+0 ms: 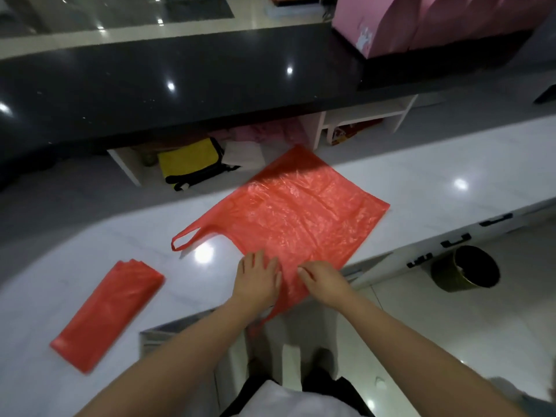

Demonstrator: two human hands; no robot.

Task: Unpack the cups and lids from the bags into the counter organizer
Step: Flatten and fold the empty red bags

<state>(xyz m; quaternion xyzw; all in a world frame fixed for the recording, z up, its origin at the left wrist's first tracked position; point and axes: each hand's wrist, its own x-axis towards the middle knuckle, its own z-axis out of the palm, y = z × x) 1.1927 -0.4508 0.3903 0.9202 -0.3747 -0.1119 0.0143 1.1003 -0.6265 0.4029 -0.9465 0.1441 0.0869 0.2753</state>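
While the red bag (298,218) lies flat and spread out on the white counter (436,176), I see my left hand (258,278) pressing down on its near edge with straight fingers. My right hand (322,279) rests on the bag just beside it, fingers bent a little, but I cannot tell if it pinches the plastic. A folded bag (108,314) lies well apart to the left.

Glossy white counter (436,176), black ledge (180,94)
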